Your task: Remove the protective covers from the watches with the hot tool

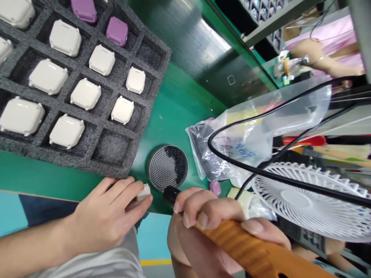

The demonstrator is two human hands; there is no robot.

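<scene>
My left hand (107, 218) pinches a small white plastic casing (144, 192) between thumb and fingers, and most of the casing is hidden. My right hand (211, 214) grips an orange ribbed tool handle (240, 245), whose black tip (171, 195) points toward the casing, close to it. Just above both hands is a round metal mesh dish (167, 168), partly covered with black granules. A dark grey foam tray (111, 170) lies up and to the left, with white casings (66, 131) and purple casings (116, 31) in its square pockets. One pocket near my left hand holds no casing.
A clear plastic bag (228, 148) with handwritten marks lies on the green bench (179, 102). A black cable (261, 170) crosses over it. A white fan (307, 200) stands at right. Upper right, a co-worker's arm (321, 58) in a pink sleeve reaches over a shelf.
</scene>
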